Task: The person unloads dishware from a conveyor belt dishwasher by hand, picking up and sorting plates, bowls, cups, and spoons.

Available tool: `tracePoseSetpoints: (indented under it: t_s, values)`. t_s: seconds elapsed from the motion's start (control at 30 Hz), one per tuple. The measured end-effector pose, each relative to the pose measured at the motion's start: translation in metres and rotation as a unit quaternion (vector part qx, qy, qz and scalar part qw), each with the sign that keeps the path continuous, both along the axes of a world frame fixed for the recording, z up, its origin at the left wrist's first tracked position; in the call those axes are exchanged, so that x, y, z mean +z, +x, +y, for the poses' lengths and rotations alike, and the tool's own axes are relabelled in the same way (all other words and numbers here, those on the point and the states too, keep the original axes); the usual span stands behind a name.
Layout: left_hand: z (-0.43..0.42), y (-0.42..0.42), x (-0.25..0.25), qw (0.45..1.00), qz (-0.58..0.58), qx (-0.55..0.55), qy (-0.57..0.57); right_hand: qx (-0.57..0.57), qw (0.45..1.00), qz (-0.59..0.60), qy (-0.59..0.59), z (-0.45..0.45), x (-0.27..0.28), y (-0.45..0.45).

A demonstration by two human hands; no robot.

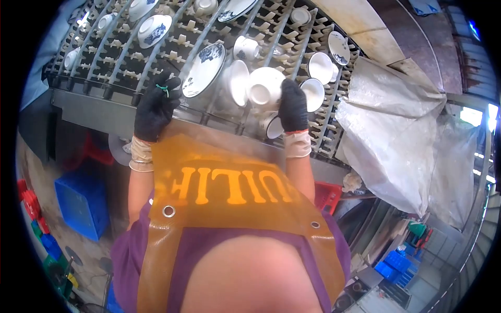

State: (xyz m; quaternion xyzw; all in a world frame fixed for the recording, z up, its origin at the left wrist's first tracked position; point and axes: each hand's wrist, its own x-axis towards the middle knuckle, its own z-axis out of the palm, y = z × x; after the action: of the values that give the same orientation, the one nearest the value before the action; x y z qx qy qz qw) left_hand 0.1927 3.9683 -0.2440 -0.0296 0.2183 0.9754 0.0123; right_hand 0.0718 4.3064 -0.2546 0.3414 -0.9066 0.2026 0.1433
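Note:
My right hand (293, 107), in a black glove with a pale cuff, is closed at the right edge of a white bowl (267, 83), which lies with its foot ring toward me. My left hand (156, 107), gloved the same way with a green band round one finger, rests near the conveyor's front edge. Its fingers are loosely bent and apart, and I see nothing in them. Close to it leans an oval plate (204, 70) with blue patterns. Another white bowl (238, 82) stands tilted between the plate and the right hand's bowl. A small cup (273, 127) sits below the right hand.
The pegged conveyor (182, 34) carries several more dishes, including a patterned bowl (154, 31) and white bowls (312, 95) on the right. A grey plastic sheet (391, 130) hangs at the right. A blue crate (82, 203) stands low on the left.

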Motion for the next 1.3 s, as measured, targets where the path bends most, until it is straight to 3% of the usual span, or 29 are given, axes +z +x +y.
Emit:
tracePoseSetpoints:
  t_s: [0.07,0.1,0.13,0.17,0.2,0.27,0.33,0.4,0.47,0.53,0.63,0.67,0.7,0.73,0.77,0.8,0.83,0.87,0.93,0.97,1.0,1.07,1.1,1.13,1.2,1.23,1.27,1.3]
  values:
    - [0.005,0.001,0.002,1.0,-0.007,0.009,0.007,-0.042,0.991,0.126,-0.011,0.014,-0.002,-0.016]
    - [0.008,0.002,0.003,1.0,-0.017,0.014,0.014,-0.071,0.982,-0.017,-0.177,0.014,0.008,-0.024]
    - [0.01,0.002,0.003,1.0,-0.019,0.009,0.014,-0.131,0.938,-0.152,-0.283,0.011,0.019,-0.033]
    - [0.012,0.002,0.003,0.999,-0.032,0.02,-0.016,-0.199,0.856,-0.257,-0.402,0.007,0.034,-0.042]
    - [0.015,0.0,0.003,0.997,-0.044,0.032,-0.046,-0.188,0.867,-0.21,-0.411,0.012,0.017,-0.057]
    - [0.024,0.004,0.007,0.992,-0.044,0.047,-0.107,-0.201,0.948,0.033,-0.243,0.029,0.0,-0.068]
    - [0.029,0.007,0.012,0.982,-0.045,0.072,-0.169,-0.191,0.961,-0.027,-0.2,0.027,0.018,-0.045]
    - [0.037,0.012,0.019,0.919,-0.075,0.019,-0.386,-0.177,0.98,0.03,-0.087,0.029,0.012,-0.026]
    - [0.059,0.01,0.028,0.903,-0.122,0.033,-0.412,-0.248,0.969,0.002,0.019,0.03,-0.003,-0.009]
    - [0.071,0.009,0.032,0.905,-0.097,-0.024,-0.413,-0.272,0.949,-0.157,-0.03,0.046,-0.023,-0.008]
    - [0.083,0.001,0.031,0.885,-0.034,-0.007,-0.465,-0.22,0.957,-0.154,-0.112,0.076,-0.007,-0.01]
    - [0.086,-0.003,0.034,0.859,0.013,0.0,-0.511,-0.179,0.891,-0.262,-0.325,0.081,0.003,-0.013]
    - [0.089,-0.01,0.025,0.815,0.06,0.036,-0.576,-0.179,0.839,-0.338,-0.387,0.086,0.024,-0.014]
    - [0.091,-0.012,0.024,0.813,0.067,0.032,-0.578,-0.177,0.776,-0.408,-0.446,0.091,0.042,-0.012]
    - [0.094,-0.015,0.027,0.746,0.087,0.024,-0.659,-0.173,0.795,-0.39,-0.432,0.095,0.045,-0.017]
    - [0.097,-0.018,0.029,0.671,0.107,0.018,-0.733,-0.211,0.854,-0.306,-0.364,0.103,0.02,-0.032]
    - [0.099,-0.025,0.018,0.585,0.209,0.089,-0.779,-0.236,0.92,-0.192,-0.249,0.103,0.007,-0.044]
    - [0.103,-0.028,0.02,0.582,0.22,0.089,-0.778,-0.255,0.956,-0.072,-0.124,0.098,-0.002,-0.054]
    - [0.112,-0.034,0.023,0.337,0.153,0.003,-0.929,-0.139,0.987,0.022,-0.078,0.088,-0.016,-0.071]
    - [0.111,-0.045,-0.002,0.298,0.158,0.011,-0.941,-0.151,0.988,0.042,-0.006,0.079,-0.025,-0.082]
    - [0.11,-0.049,0.0,0.291,0.164,0.019,-0.942,-0.142,0.988,0.065,-0.004,0.073,-0.031,-0.091]
    - [0.11,-0.051,0.007,0.222,0.185,-0.009,-0.957,-0.173,0.975,0.048,0.133,0.067,-0.03,-0.108]
    - [0.109,-0.052,0.008,0.235,0.217,0.025,-0.947,-0.182,0.974,-0.021,0.136,0.064,-0.026,-0.12]
    - [0.108,-0.05,0.013,0.276,0.186,0.015,-0.943,-0.182,0.975,-0.009,0.13,0.066,-0.021,-0.13]
    - [0.1,-0.055,0.042,0.389,0.165,-0.038,-0.906,-0.211,0.968,-0.135,-0.019,0.068,0.008,-0.145]
    - [0.092,-0.054,0.046,0.485,0.162,-0.034,-0.859,-0.209,0.967,-0.119,-0.086,0.075,0.007,-0.158]
    - [0.088,-0.057,0.052,0.558,0.11,-0.074,-0.819,-0.182,0.919,-0.23,-0.263,0.077,0.022,-0.159]
    - [0.085,-0.063,0.061,0.573,0.116,-0.113,-0.803,-0.185,0.889,-0.272,-0.319,0.086,0.01,-0.179]
